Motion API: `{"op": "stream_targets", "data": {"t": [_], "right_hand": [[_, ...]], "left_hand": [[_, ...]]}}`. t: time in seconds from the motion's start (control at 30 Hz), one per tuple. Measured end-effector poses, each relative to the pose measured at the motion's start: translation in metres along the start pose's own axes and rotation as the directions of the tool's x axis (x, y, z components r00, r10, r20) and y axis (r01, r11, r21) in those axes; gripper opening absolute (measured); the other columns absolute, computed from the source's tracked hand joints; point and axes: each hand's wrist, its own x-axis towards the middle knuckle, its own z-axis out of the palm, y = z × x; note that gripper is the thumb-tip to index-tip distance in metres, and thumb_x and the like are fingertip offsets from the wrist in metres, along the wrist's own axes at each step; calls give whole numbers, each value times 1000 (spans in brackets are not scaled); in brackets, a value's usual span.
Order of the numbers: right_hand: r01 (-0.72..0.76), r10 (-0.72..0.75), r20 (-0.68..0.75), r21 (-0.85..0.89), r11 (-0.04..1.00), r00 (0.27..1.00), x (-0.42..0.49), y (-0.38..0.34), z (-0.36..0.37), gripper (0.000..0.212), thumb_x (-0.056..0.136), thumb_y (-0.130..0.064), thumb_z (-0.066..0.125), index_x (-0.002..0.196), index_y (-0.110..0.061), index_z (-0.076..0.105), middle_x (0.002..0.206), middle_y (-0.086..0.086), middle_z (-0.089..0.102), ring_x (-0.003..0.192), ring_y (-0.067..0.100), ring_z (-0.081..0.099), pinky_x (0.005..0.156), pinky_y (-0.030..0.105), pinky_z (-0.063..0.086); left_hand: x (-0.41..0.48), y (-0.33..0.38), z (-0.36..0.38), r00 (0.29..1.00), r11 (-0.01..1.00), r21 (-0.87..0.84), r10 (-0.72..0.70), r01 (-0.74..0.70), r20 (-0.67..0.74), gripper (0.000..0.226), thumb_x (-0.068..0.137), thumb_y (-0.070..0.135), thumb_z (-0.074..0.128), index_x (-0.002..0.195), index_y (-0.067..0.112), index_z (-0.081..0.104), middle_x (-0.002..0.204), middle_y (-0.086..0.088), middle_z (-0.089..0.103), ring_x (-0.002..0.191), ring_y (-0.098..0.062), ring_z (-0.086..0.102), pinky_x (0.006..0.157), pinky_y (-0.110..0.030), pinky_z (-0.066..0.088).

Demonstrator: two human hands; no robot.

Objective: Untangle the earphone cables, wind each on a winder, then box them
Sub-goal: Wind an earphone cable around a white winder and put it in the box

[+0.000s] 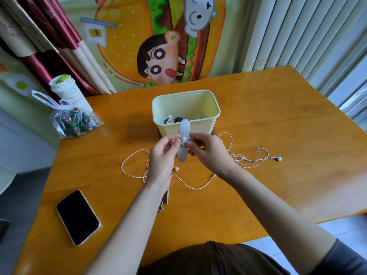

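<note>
A pale grey bone-shaped winder (184, 128) stands upright above the table, held at its narrow waist. My left hand (163, 155) pinches it from the left. My right hand (208, 150) pinches the white earphone cable (198, 187) against the waist from the right. The rest of that cable lies in loose loops on the wooden table (268, 124), with one earbud (279, 158) at the right and another earbud (176, 168) below my left hand. Just behind the hands stands the cream box (206, 114), holding wound earphones (172, 119).
A black phone (77, 217) lies face up at the front left. A clear plastic bag (73, 121) of dark items and a white cup (67, 92) stand at the back left corner. More pale winders (166, 197) lie under my left forearm.
</note>
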Motion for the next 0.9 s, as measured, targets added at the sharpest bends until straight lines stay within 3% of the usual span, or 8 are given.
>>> {"op": "stream_targets", "data": {"t": [0.1,0.2,0.3,0.5,0.6,0.77,0.9], "right_hand": [[-54,54,10,48,997,998,0,0,-2,14,91,-15,58,89,-8,69,73,6,67,67,19,63,66,33,50],[-82,80,35,62,995,996,1,1,-2,14,91,-13,58,88,-6,70,73,7,68,65,16,62,65,29,51],[-86,83,47,60,995,995,0,4,0,15,91,-13,58,90,-4,70,75,7,68,63,11,61,65,27,51],[-52,50,16,134,990,999,1,9,6,21,92,-14,58,110,-6,66,79,7,66,68,11,59,68,25,50],[-81,94,-50,216,973,994,0,11,8,31,90,-13,61,121,-13,57,83,-2,65,75,7,61,75,23,53],[-61,92,-122,238,969,988,4,13,6,14,89,-15,63,103,-17,61,83,-4,65,76,9,61,69,22,54],[-40,53,-88,150,988,995,3,18,11,34,85,-21,68,117,-15,55,104,-3,57,89,3,57,72,11,49]], "left_hand": [[2,1,1,1000,1000,-4,-28,28,-6,19,94,5,55,91,20,65,98,7,68,100,-20,62,85,-33,47],[4,1,1,998,998,19,-58,58,-1,19,94,3,54,89,18,64,110,-1,67,103,-21,62,90,-35,48],[7,0,-1,998,997,35,-62,62,9,20,93,1,54,87,17,64,109,-5,66,106,-24,62,93,-37,48],[9,0,0,997,997,-15,-73,73,35,16,97,4,49,96,13,61,106,-12,66,111,-29,61,99,-41,47],[11,4,2,997,993,-86,-73,75,26,15,98,4,47,96,12,59,103,-11,64,109,-28,61,99,-38,47],[13,3,5,993,989,-104,-95,102,68,11,96,6,52,101,11,60,103,-10,68,105,-23,64,97,-36,48],[16,0,5,994,977,-183,-101,108,49,13,95,0,50,100,11,57,98,-9,65,88,-17,65,84,-30,51]]}}
